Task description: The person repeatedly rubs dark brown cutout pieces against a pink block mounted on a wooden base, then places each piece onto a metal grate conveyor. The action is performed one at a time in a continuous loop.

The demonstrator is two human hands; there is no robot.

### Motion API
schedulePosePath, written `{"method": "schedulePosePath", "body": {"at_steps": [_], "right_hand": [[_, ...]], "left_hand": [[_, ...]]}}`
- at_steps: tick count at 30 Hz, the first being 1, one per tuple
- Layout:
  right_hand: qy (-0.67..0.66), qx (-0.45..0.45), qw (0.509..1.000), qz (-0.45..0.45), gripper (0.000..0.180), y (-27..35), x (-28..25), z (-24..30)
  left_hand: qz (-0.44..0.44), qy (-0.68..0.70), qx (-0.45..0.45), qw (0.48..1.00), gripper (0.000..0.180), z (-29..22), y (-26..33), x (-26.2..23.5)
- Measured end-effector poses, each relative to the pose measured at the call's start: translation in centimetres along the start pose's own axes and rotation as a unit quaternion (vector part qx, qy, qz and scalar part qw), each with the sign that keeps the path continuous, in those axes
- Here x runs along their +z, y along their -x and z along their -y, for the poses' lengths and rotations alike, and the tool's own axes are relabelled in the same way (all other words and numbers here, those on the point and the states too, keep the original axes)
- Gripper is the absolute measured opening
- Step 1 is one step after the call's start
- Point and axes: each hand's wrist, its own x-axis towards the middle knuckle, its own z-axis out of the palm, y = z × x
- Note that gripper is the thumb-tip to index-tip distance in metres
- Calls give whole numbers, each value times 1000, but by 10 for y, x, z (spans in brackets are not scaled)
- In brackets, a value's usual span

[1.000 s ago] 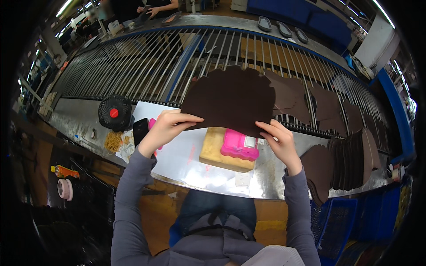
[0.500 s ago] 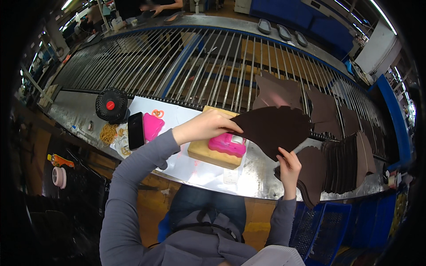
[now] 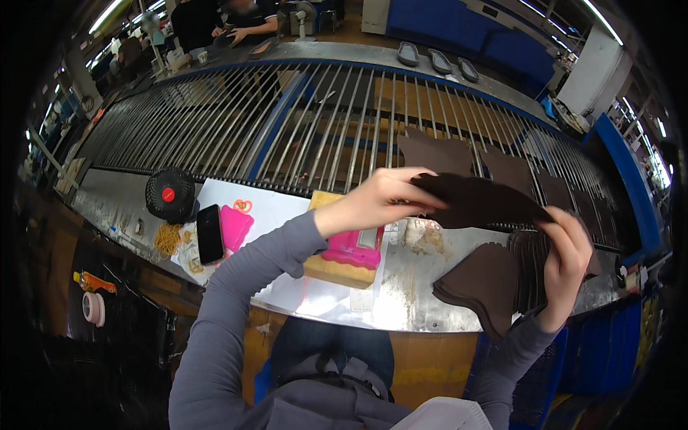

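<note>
My left hand (image 3: 394,196) pinches the left end of a dark brown shoe-upper-shaped sheet piece (image 3: 479,203). At the sheet's other end, my right hand (image 3: 565,256) grips its edge between thumb and fingers. The sheet is raised above the metal table and seen nearly edge-on, bowed between both hands. Below it lies a stack of similar brown pieces (image 3: 474,276); a second, fanned stack (image 3: 529,266) leans beside it, partly hidden by my right hand. Left of these, a pink wavy-edged pad (image 3: 351,252) rests on a yellowish block (image 3: 331,271), partly behind my left forearm.
Several brown pieces (image 3: 438,154) lie along the roller conveyor (image 3: 229,118). A black fan (image 3: 170,195), rubber bands (image 3: 168,239), a phone (image 3: 210,235) and another pink piece (image 3: 235,226) are at left. Blue crates (image 3: 595,355) stand below right. Other people work across the conveyor.
The brown sheet has tilted from showing its broad face to nearly edge-on. My right hand has moved right and up to the sheet's far end; my left hand has shifted slightly right.
</note>
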Motion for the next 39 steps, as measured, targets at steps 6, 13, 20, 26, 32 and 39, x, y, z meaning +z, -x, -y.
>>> {"method": "schedulePosePath", "body": {"at_steps": [6, 13, 20, 26, 32, 39], "right_hand": [[62, -123, 988, 67, 29, -82, 63, -10], [-24, 27, 999, 15, 31, -42, 116, -12], [11, 359, 922, 147, 25, 142, 119, -56], [140, 564, 794, 176, 41, 268, 100, -52], [144, 656, 724, 158, 58, 289, 91, -61], [192, 657, 704, 190, 55, 276, 82, -64]], "left_hand": [[-35, -71, -122, 989, 30, 12, -3, -54], [-203, 186, -398, 875, 39, 144, 59, -119], [-211, 233, -506, 803, 41, 261, 103, -143], [-195, 172, -575, 776, 38, 308, 121, -129], [-176, 70, -545, 817, 40, 332, 132, -130], [-157, -185, -445, 862, 39, 268, 104, -128]]}}
